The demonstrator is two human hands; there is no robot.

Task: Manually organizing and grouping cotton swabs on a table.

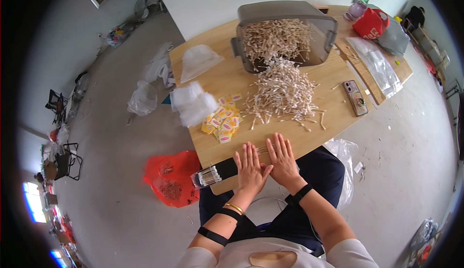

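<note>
In the head view, both hands lie palm down near the front edge of the counter point(212, 153), their thumbs close together. The left hand point(250, 166) has its fingers straight and nearly together, with the thumb angled out at 2 o'clock; the right hand point(284, 164) has its fingers straight and slightly spread. Neither is pinching anything. A few loose cotton swabs point(261, 150) show between the fingertips; what lies under the palms I cannot tell.

From the hands, a clear packet of swabs point(209, 176) sits between 8 and 9 o'clock, at the counter's edge, with a dark strip point(228, 168) beside it. The swab pile point(285, 91) lies between 12 and 1, below the mouth of a grey bin point(275, 10). Yellow packets point(223, 123) are between 10 and 11, near clear bags point(194, 105); a phone point(355, 98) is at 2.

Uneven pressure from the palms could roll the loose swabs crosswise or off the near edge. A leftward sweep could nudge the packet over the edge, toward the red bag point(154, 176) at 9. A knock to the bin could loosen more swabs onto the pile.
</note>
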